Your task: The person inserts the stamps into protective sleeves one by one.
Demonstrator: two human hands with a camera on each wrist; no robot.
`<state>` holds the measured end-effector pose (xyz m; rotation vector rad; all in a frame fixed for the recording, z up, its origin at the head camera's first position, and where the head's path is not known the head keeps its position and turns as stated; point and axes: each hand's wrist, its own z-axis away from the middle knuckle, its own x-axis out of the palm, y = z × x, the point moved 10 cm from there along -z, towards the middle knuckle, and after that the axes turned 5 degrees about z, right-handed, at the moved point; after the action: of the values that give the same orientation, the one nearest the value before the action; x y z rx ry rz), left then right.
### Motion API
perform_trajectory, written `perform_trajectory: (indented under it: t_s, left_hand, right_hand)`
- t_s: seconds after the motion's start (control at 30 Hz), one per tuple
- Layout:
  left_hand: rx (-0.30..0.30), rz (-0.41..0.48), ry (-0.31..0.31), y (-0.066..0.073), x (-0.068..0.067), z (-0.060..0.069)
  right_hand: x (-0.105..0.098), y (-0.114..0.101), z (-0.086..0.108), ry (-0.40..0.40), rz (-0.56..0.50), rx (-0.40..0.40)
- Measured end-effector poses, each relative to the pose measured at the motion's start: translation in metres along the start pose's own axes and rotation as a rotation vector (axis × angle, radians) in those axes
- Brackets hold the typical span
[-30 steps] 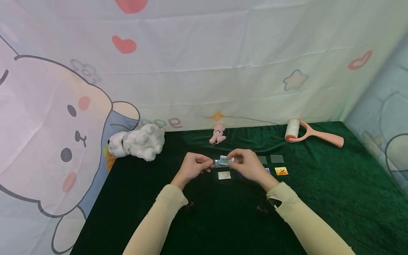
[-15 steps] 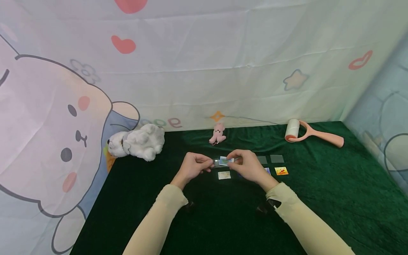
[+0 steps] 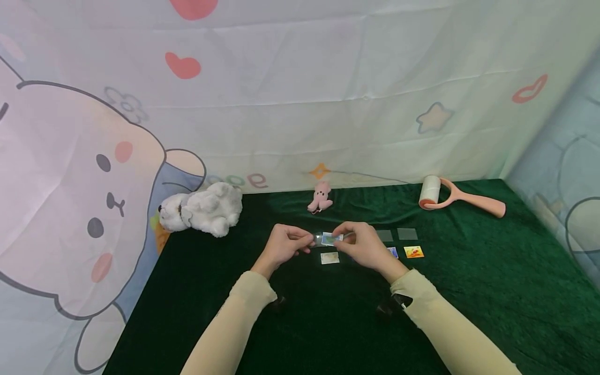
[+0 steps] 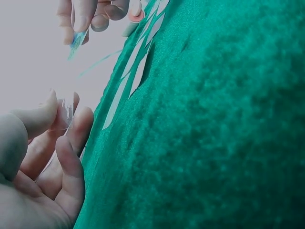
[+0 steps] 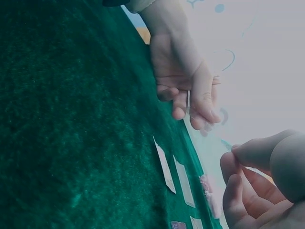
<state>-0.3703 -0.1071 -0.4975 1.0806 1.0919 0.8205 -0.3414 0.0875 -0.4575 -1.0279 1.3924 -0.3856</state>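
Note:
In the head view, the left hand (image 3: 285, 245) pinches a small clear plastic sleeve (image 3: 318, 239) between thumb and fingers. Facing it, the right hand (image 3: 363, 245) pinches a small blue-and-green picture card (image 3: 329, 238) by its right side. Card and sleeve overlap in the head view; the left wrist view has the card (image 4: 77, 42) apart from the clear sleeve (image 4: 66, 112). Below the hands lies a pale card (image 3: 330, 258) on the green cloth. A yellow-and-red card (image 3: 414, 252) and a blue card (image 3: 392, 252), partly behind the right hand, lie to the right.
Two clear sleeves, one of them at the right (image 3: 407, 234), lie above the cards at right. A white plush toy (image 3: 206, 209) lies at the back left, a small pink plush (image 3: 321, 197) at the back middle, and a lint roller (image 3: 473, 200) at the back right.
The right hand has shifted very slightly left and down with the card. The left hand has stayed in place, and the other objects have not moved.

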Motion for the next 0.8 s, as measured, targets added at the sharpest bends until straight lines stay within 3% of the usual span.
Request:
perform_trajectory:
  t_s: [0.8]
  left_hand:
    - [-0.002,0.022,-0.024,-0.0002,0.0038,0.0001]
  right_hand:
    - [-0.0009,0.0009,-0.0003,-0.004,-0.008,0.002]
